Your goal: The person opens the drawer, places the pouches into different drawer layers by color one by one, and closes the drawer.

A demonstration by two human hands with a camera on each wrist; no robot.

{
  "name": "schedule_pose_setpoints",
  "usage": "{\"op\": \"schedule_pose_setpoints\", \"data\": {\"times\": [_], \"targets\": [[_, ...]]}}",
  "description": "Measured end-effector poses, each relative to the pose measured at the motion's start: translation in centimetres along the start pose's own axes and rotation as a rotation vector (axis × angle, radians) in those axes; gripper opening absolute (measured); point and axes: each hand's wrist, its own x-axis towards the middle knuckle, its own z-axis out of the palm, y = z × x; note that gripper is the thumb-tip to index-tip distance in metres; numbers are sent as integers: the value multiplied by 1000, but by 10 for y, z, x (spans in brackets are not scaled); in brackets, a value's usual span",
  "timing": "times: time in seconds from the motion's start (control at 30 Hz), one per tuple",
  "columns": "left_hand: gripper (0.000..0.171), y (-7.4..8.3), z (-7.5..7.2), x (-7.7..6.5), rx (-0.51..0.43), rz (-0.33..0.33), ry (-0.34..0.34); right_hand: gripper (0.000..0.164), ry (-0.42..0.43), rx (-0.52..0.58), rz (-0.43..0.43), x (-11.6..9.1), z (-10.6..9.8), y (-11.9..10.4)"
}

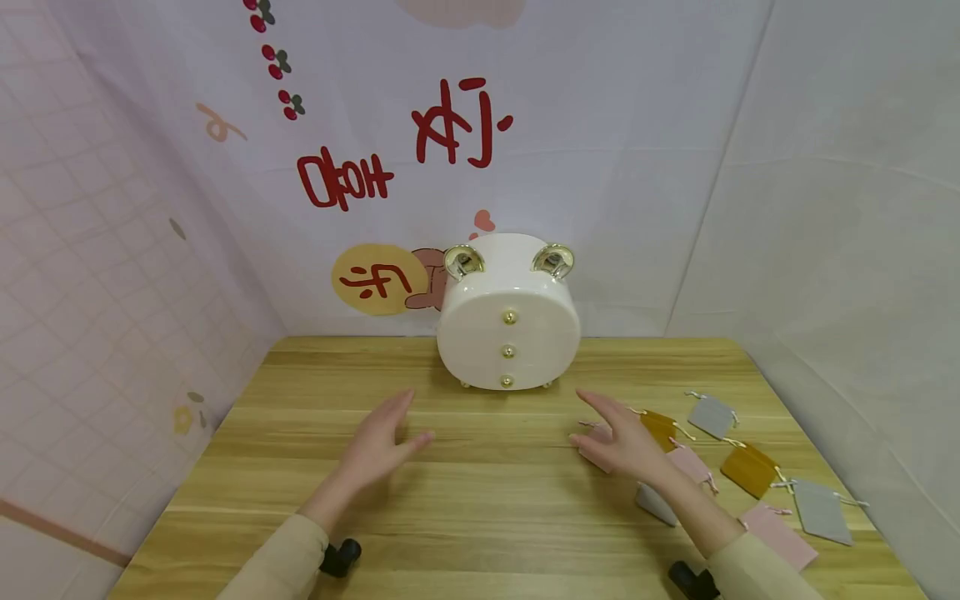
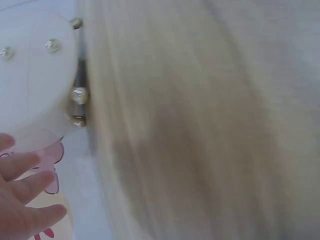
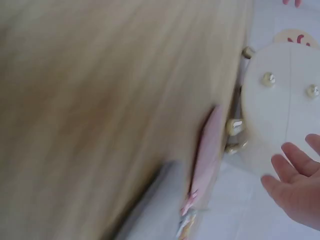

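A glossy white rounded box point(image 1: 480, 346) with gold ear-like handles, gold knobs down its front and small gold feet stands at the back of the wooden table, against the wall. In the head view my left hand point(image 1: 378, 446) is held in front of it to the left, fingers extended and thumb apart, holding nothing. My right hand point(image 1: 618, 437) mirrors it on the right side, over the nearest pouches, its fingers likewise spread. Both wrist views show the spread fingers apart from the white box point(image 2: 35, 75).
Several small drawstring pouches lie at the table's right: grey ones point(image 1: 821, 510), mustard ones point(image 1: 750, 469) and pink ones point(image 1: 776, 533). Printed cloth point(image 1: 600, 167) hangs behind the wooden table point(image 1: 480, 517) and along both sides.
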Motion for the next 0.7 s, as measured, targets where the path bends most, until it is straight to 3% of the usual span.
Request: {"op": "schedule_pose_setpoints", "data": {"times": [0.23,0.37,0.53,0.7], "targets": [[81,6,-13,12,-113,-64,-3,57,-74,268,124,18,-1,-17],[78,10,-23,19,-160,-98,34,51,-120,365,179,28,-2,-26],[69,14,-35,31,-258,-96,95,51,-174,470,242,39,-6,-37],[65,16,-46,44,-373,-121,132,51,-201,638,242,53,-7,-43]]}}
